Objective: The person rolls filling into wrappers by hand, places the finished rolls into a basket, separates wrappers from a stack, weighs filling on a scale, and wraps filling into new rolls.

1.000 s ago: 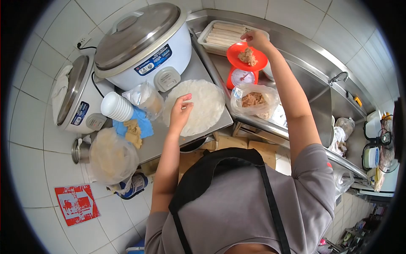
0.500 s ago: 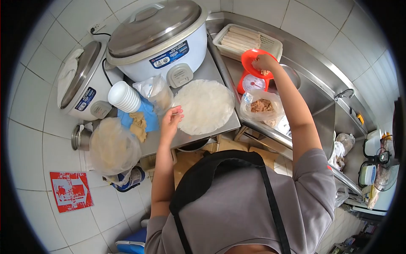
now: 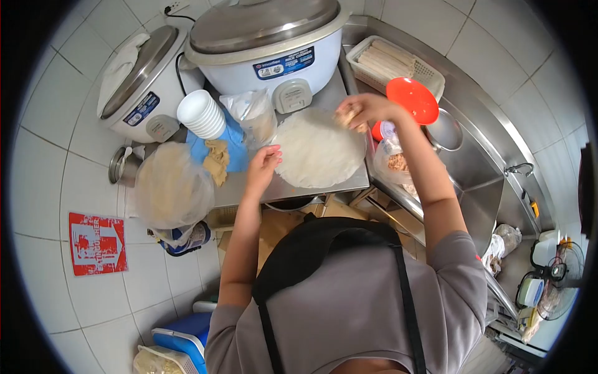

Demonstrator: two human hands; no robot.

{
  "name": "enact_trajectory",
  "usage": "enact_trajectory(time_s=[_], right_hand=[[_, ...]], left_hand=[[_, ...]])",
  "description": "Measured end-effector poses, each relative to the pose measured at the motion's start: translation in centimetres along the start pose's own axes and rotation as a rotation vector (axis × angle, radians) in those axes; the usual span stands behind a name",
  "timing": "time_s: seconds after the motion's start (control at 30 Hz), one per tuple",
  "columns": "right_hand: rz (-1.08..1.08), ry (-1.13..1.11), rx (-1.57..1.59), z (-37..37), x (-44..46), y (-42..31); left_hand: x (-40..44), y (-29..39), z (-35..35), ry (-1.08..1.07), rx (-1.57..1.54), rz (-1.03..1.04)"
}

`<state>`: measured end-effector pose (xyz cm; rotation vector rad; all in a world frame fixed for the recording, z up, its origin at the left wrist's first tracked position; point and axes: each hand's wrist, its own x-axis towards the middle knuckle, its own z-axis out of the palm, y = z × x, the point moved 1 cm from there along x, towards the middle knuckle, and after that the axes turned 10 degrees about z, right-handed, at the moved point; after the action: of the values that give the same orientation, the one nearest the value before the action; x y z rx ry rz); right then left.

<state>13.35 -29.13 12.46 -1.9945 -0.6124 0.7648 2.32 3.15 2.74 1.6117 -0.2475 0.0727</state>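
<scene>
On the steel table lies a round stack of thin white wrappers. My right hand is over the stack's far right edge, fingers closed around a clump of pale brown meat filling. At the left edge of the wrappers is my left hand, fingers loosely bent and nothing visible in them; whether they touch the edge I cannot tell. To the right, a plastic bag holds more meat filling, partly behind my right forearm. A red kitchen scale with a tilted red pan stands behind it.
Two rice cookers stand at the back left. White cups, a plastic bag and a tan cloth sit left of the wrappers. Rolls fill a white basket beside the sink.
My right hand has come from the scale's red pan to the wrappers, carrying filling. My left hand stays by the wrappers' left edge. The camera view has shifted.
</scene>
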Motion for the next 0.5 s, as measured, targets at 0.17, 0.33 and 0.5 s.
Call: enact_trajectory(time_s=[0.17,0.33,0.5], right_hand=[[-0.166,-0.067,-0.499,8.4,6.7,2.8],[-0.169,0.328,-0.201,8.0,4.2,3.2],[-0.151,0.541,-0.355,9.3,4.1,4.4]], left_hand=[[1.3,-0.6,3.6,0.016,0.282,0.198],[3.2,1.8,7.0,-0.015,0.489,0.450],[4.5,-0.1,8.6,-0.053,0.545,0.497]])
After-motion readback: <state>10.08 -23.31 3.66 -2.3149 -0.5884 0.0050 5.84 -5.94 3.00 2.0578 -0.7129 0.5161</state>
